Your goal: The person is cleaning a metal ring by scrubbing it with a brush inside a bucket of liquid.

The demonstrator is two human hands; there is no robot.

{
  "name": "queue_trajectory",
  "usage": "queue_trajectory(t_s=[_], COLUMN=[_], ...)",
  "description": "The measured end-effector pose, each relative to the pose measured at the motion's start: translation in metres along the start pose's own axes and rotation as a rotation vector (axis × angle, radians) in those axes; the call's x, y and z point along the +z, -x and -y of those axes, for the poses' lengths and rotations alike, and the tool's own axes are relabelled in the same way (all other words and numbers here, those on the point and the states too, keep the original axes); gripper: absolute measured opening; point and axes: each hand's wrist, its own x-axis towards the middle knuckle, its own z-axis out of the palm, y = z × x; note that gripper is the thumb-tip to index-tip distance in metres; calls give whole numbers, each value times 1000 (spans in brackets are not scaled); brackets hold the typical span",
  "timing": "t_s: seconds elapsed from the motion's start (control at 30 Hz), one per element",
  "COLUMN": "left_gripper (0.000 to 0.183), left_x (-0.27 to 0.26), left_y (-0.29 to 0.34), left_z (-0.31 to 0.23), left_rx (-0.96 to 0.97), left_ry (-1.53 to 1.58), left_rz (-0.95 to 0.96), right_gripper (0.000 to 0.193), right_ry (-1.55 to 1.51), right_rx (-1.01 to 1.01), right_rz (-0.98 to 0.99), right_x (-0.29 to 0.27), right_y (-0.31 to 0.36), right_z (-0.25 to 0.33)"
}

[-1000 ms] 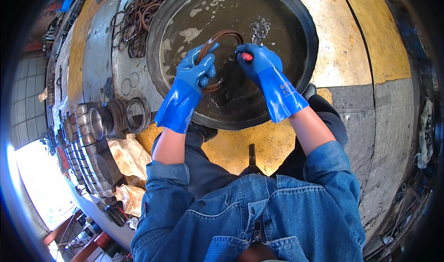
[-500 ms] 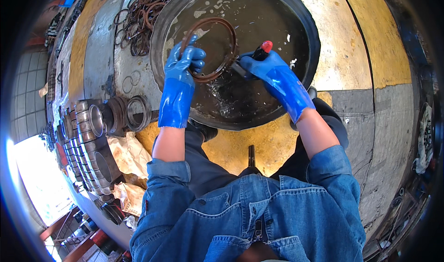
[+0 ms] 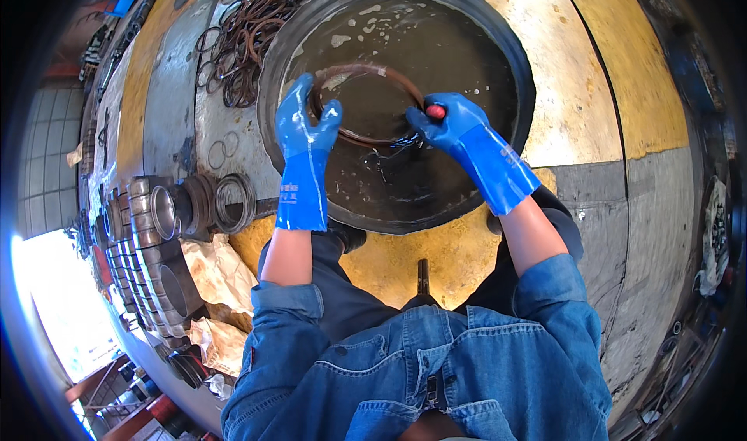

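Fingers (image 3: pixel 297 92) of our left hand (image 3: pixel 306 136) stand wide, well apart from the thumb, with the left side of a reddish-brown ring (image 3: pixel 345 70) passing between them; whether they touch it we cannot tell. Our right hand (image 3: pixel 451 122) is curled around a red-ended tool (image 3: pixel 436 112), just beside the ring's right side, and it hides the tool's working end. The ring hangs tilted over the dark water (image 3: pixel 436 169) in the round basin (image 3: pixel 523 99), its lower edge close to the surface. We judge the work on this ring to be midway: it is in hand and the tool is at its side, but we cannot see how much of it has been treated. A heap of similar rings (image 3: pixel 257 33) lies beside the basin at upper left; whether those are finished or waiting, we cannot tell. Half a second ago our left fingers were bent around the ring, which stood rounder to view; now they have spread and it looks flatter. The tool's red end stuck up past our right hand then; now it sits by the thumb.
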Motion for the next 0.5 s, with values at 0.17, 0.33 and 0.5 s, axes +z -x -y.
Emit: queue_trajectory(t_s=[0.17, 0.33, 0.5], left_gripper=[64, 35, 31], left_x=[9, 15, -13], left_y=[7, 25, 11], left_z=[-45, -34, -34], left_rx=[397, -102, -762], left_ry=[-188, 229, 589], left_rz=[308, 545, 400], right_gripper=[22, 25, 29], right_ry=[436, 188, -197], right_rx=[-286, -134, 178], right_rz=[30, -83, -195], right_x=[17, 28, 8], right_y=[-6, -9, -10], right_z=[-11, -31, -31])
